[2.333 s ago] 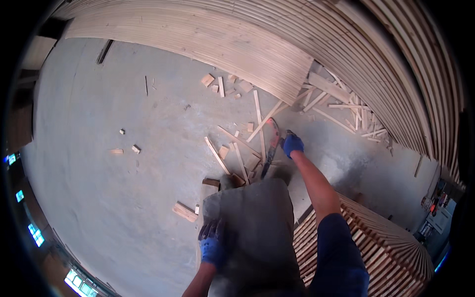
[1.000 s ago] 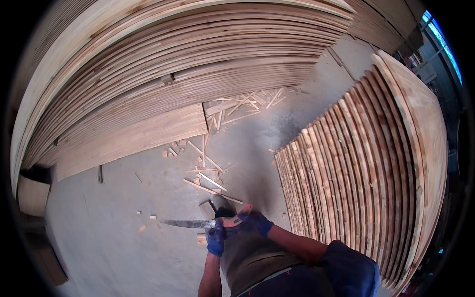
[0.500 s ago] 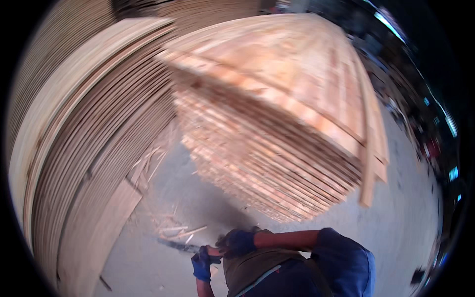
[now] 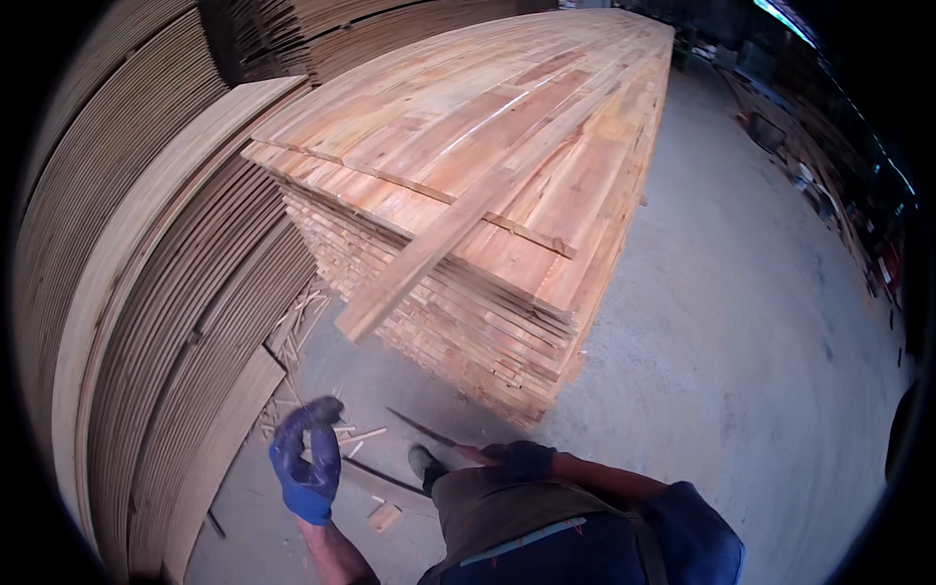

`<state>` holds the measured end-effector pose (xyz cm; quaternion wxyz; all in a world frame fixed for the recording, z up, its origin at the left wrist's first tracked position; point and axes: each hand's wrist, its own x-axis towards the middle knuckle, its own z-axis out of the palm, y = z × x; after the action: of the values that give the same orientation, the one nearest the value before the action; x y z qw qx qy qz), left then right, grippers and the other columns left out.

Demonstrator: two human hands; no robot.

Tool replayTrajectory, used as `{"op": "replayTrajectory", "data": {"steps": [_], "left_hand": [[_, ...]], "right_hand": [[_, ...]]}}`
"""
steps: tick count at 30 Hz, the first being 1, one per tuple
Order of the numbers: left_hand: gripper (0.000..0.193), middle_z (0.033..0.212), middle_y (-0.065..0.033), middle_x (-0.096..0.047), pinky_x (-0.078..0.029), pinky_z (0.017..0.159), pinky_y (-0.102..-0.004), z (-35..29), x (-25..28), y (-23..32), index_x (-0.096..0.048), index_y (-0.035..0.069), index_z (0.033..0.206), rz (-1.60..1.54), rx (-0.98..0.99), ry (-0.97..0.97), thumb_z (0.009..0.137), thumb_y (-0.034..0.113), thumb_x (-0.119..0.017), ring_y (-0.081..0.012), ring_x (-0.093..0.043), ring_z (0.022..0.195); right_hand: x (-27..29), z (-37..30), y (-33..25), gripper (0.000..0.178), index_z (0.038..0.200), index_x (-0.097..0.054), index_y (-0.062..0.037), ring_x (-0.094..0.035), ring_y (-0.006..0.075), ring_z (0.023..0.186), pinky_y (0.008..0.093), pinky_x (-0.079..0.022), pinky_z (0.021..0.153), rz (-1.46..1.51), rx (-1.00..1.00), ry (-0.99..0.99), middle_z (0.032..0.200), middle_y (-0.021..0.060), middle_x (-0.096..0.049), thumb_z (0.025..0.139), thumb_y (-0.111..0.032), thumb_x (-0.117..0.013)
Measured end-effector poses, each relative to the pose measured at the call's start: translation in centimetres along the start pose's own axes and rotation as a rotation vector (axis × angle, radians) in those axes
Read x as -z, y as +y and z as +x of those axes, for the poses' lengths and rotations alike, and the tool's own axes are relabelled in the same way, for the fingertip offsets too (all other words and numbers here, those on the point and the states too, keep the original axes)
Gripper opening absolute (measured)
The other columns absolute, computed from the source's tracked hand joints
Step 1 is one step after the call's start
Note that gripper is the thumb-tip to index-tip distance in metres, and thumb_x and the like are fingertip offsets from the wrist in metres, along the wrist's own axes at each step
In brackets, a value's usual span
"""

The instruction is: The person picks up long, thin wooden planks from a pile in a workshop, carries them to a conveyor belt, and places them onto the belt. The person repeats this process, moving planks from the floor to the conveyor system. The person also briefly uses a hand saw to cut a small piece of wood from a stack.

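My left hand (image 4: pixel 307 458), in a blue glove, is raised at the lower left. Its fingers are curved and apart, with nothing between them. Close to my waist, my right hand (image 4: pixel 522 458), in a dark blue glove, is closed around the reddish handle of a knife-like tool (image 4: pixel 421 427). The tool's long, thin dark blade points left and away from me. Ahead, a loose wooden plank (image 4: pixel 429 249) lies diagonally on a large stack of jointed wood panels (image 4: pixel 556 127). The plank's near end juts past the stack's front edge; neither hand touches it.
Tall stacks of boards (image 4: pixel 136 127) stand along the left, with a wide board (image 4: pixel 229 448) near the floor. Wood offcuts (image 4: pixel 302 312) litter the floor beside them. A dark curved strip (image 4: pixel 385 476) is near my shoe (image 4: pixel 426 463). Clutter (image 4: pixel 829 205) lines the far right.
My left hand has moved away from my right hand, out to the left. The view has turned, and the plank lies farther left across the stack. The blade now extends from my right hand.
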<state>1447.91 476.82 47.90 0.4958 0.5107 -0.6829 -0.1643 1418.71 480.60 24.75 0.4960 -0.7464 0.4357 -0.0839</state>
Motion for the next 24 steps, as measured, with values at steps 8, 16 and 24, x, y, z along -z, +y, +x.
{"op": "replayTrajectory", "data": {"steps": [8, 16, 24], "left_hand": [[0.04, 0.109, -0.0216, -0.065, -0.048, 0.088, -0.0426, 10.1, -6.6, 15.6, -0.063, 0.0, 0.113, 0.704, -0.466, -0.049, 0.082, 0.024, -0.069, -0.0369, -0.062, 0.102], [0.05, 0.106, -0.0236, -0.065, -0.05, 0.082, -0.0427, 13.9, -12.7, 13.2, -0.062, 0.001, 0.115, 0.765, -0.203, -0.267, 0.086, 0.041, -0.062, -0.038, -0.063, 0.097], [0.05, 0.105, -0.0215, -0.066, -0.049, 0.085, -0.042, 13.6, -13.9, 14.8, -0.062, 0.003, 0.113, 0.766, 0.059, -0.301, 0.088, 0.046, -0.059, -0.0366, -0.063, 0.099]], "right_hand": [[1.3, -19.2, 10.6, 0.048, 0.113, -0.059, -0.0021, -0.066, 0.0195, 0.072, 0.0316, -0.052, 0.062, 0.746, -0.327, 0.257, 0.089, 0.0131, -0.066, 0.095, -0.046, -0.053], [6.4, -30.7, 7.7, 0.041, 0.097, -0.064, 0.0015, -0.058, 0.0145, 0.05, 0.0273, -0.047, 0.047, 0.761, -0.351, 0.608, 0.065, 0.0063, -0.062, 0.091, -0.039, -0.06], [15.7, -38.6, 6.4, 0.065, 0.097, -0.059, 0.0074, -0.054, 0.0162, 0.043, 0.029, -0.044, 0.042, 0.777, 0.054, 0.844, 0.058, 0.0102, -0.057, 0.09, -0.057, -0.051]]}}
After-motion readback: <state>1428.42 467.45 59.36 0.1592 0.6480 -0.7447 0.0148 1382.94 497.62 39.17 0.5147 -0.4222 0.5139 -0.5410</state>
